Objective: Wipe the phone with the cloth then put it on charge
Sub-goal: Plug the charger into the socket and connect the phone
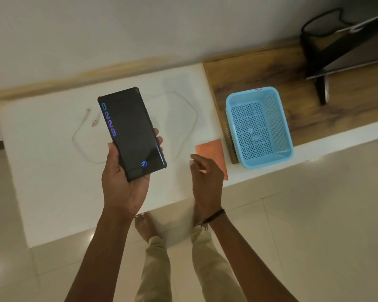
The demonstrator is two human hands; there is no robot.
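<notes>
My left hand (120, 182) holds a black phone (132, 132) upright above the white table, screen facing me with blue digits lit along its left edge. An orange cloth (213, 150) lies flat on the table just left of the blue basket. My right hand (205, 177) hovers over the cloth's near end, fingers loosely curled and holding nothing; whether it touches the cloth is unclear. A white charging cable (83, 136) lies looped on the table left of the phone, its plug end (94, 122) near the phone's edge.
A light blue perforated basket (260, 127) stands on the edge of a wooden board (249, 70) at the right. A black stand and dark cables (327, 40) occupy the far right corner. The white table (42, 171) ends in front of my feet.
</notes>
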